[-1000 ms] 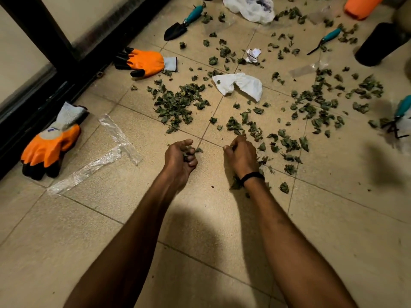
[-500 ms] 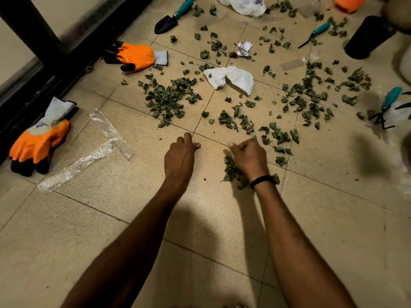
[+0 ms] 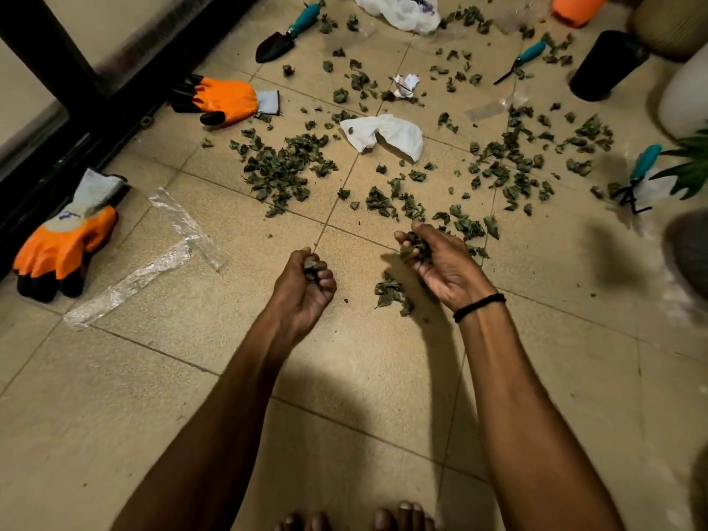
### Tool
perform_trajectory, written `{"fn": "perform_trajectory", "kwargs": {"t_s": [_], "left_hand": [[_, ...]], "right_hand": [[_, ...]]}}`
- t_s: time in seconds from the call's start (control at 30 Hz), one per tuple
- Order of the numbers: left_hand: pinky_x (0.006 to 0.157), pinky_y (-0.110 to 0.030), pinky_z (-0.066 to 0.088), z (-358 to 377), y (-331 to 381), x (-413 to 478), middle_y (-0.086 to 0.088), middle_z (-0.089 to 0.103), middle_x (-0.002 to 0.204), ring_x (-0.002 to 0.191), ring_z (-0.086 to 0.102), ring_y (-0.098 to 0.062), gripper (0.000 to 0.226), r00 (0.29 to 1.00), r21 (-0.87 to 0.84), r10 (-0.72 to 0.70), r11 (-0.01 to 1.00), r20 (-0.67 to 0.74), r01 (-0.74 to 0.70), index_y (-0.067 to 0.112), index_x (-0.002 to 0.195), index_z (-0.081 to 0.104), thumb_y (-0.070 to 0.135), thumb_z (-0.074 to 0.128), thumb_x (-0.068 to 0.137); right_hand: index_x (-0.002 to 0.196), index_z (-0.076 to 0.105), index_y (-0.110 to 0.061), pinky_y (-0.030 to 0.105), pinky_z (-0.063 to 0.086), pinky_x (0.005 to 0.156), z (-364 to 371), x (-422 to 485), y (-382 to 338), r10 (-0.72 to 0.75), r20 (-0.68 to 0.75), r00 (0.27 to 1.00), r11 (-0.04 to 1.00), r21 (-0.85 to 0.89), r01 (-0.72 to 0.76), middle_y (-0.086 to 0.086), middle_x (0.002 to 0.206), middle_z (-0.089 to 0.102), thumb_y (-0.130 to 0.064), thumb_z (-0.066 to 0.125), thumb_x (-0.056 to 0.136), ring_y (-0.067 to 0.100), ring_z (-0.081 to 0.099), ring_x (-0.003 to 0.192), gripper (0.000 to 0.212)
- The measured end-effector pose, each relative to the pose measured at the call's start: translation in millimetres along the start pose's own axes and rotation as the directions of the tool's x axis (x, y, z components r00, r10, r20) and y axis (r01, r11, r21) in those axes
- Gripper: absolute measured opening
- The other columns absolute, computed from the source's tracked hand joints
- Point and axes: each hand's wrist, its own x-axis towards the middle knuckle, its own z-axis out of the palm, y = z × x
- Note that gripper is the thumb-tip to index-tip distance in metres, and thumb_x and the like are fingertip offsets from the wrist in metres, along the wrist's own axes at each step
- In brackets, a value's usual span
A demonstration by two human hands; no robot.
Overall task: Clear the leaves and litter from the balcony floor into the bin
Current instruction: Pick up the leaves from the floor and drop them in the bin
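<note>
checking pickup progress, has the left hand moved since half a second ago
Yes. The left hand has drawn back toward the person, off the grout crossing its straight fingers touched, and now grips leaves.

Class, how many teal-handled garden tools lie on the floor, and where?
3: a trowel at the top left, a narrow tool at the top right beside a black pot, a rake at the right edge. Others may lie outside the frame.

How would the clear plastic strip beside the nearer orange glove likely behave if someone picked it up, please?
The clear plastic strip looks thin and crinkled, so it would probably flop and weigh little. Lying flat on the floor, it may be fiddly to pinch up.
</note>
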Motion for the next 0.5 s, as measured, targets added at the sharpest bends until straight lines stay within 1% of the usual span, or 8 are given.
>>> {"fn": "perform_trajectory", "kwargs": {"t_s": [0.07, 0.17, 0.2, 0.27, 0.3, 0.37, 0.43, 0.5], "left_hand": [[0.048, -0.019, 0.043, -3.2, -6.0, -3.4, -0.002, 0.051, 0.072, 0.057, 0.049, -0.011, 0.014, 0.999, -0.048, -0.025, 0.999, 0.034, 0.027, 0.015, 0.084, 0.049, 0.020, 0.049, 0.096], [0.055, -0.023, 0.052, 1.2, -16.2, -10.1, -0.010, 0.061, 0.084, 0.066, 0.058, -0.016, 0.015, 0.996, -0.061, -0.051, 0.997, 0.068, 0.055, 0.006, 0.102, 0.058, 0.010, 0.045, 0.097], [0.056, -0.023, 0.053, 4.2, -18.1, -10.6, -0.013, 0.063, 0.087, 0.068, 0.060, -0.017, 0.021, 0.996, -0.053, -0.060, 0.997, 0.060, 0.063, 0.004, 0.106, 0.061, 0.007, 0.042, 0.097], [0.052, -0.022, 0.049, 12.5, -23.3, -11.9, -0.013, 0.063, 0.087, 0.065, 0.058, -0.015, 0.027, 0.997, 0.020, -0.063, 0.998, 0.039, 0.062, 0.003, 0.109, 0.062, 0.006, 0.037, 0.098], [0.048, -0.020, 0.044, 17.2, -26.7, -12.0, -0.011, 0.060, 0.085, 0.060, 0.054, -0.013, 0.025, 0.999, 0.088, -0.049, 0.995, 0.025, 0.046, 0.005, 0.104, 0.061, 0.010, 0.037, 0.100], [0.043, -0.020, 0.034, 24.6, -33.0, -11.6, -0.004, 0.054, 0.074, 0.052, 0.045, -0.011, 0.028, 1.000, 0.248, -0.010, 0.969, 0.002, 0.009, 0.012, 0.087, 0.058, 0.028, 0.044, 0.105], [0.043, -0.023, 0.028, 27.7, -38.9, -12.2, 0.000, 0.049, 0.063, 0.048, 0.038, -0.012, 0.041, 0.997, 0.462, 0.075, 0.885, -0.027, -0.054, 0.018, 0.073, 0.053, 0.048, 0.053, 0.101], [0.047, -0.026, 0.031, 25.8, -44.0, -12.8, 0.002, 0.049, 0.060, 0.049, 0.041, -0.014, 0.045, 0.968, 0.723, 0.247, 0.663, 0.032, -0.193, 0.019, 0.071, 0.052, 0.056, 0.056, 0.096]], "right_hand": [[0.108, 0.057, 0.001, 0.020, 0.055, 0.062, -8.0, -4.8, 0.8, 0.012, -0.033, 0.999, 0.998, -0.057, -0.014, 0.021, 0.100, 0.068, -0.004, 0.062, 0.093, 0.016, 0.064, 0.073, 0.017], [0.115, 0.057, -0.002, 0.025, 0.054, 0.064, -19.1, -10.2, 14.3, -0.050, -0.136, 0.989, 0.919, -0.394, -0.008, 0.014, 0.098, 0.064, -0.002, 0.054, 0.097, 0.015, 0.061, 0.072, 0.017], [0.116, 0.058, -0.006, 0.028, 0.054, 0.067, -22.3, -8.0, 22.4, -0.126, -0.158, 0.979, 0.822, -0.569, 0.014, 0.013, 0.103, 0.064, -0.003, 0.052, 0.099, 0.015, 0.060, 0.074, 0.018], [0.115, 0.061, -0.013, 0.027, 0.053, 0.074, -26.9, -7.4, 41.2, -0.291, -0.072, 0.954, 0.498, -0.863, 0.086, 0.002, 0.109, 0.064, -0.012, 0.054, 0.099, 0.010, 0.060, 0.082, 0.017], [0.114, 0.063, -0.014, 0.023, 0.051, 0.074, -26.9, -9.7, 50.3, -0.326, 0.001, 0.945, 0.348, -0.929, 0.122, -0.004, 0.106, 0.062, -0.017, 0.058, 0.098, 0.007, 0.059, 0.083, 0.017], [0.102, 0.067, -0.014, 0.020, 0.046, 0.072, -24.1, -12.8, 66.8, -0.361, 0.088, 0.928, 0.178, -0.971, 0.162, -0.008, 0.093, 0.061, -0.022, 0.066, 0.094, 0.005, 0.057, 0.082, 0.012], [0.088, 0.067, -0.012, 0.020, 0.046, 0.067, -23.2, -13.8, 73.6, -0.393, 0.081, 0.916, 0.153, -0.976, 0.152, -0.006, 0.083, 0.062, -0.020, 0.068, 0.092, 0.003, 0.055, 0.076, 0.009], [0.085, 0.067, -0.013, 0.024, 0.049, 0.070, -25.5, -10.9, 69.1, -0.376, 0.018, 0.926, 0.267, -0.955, 0.127, -0.004, 0.083, 0.067, -0.024, 0.069, 0.091, 0.009, 0.060, 0.080, 0.013]]}}
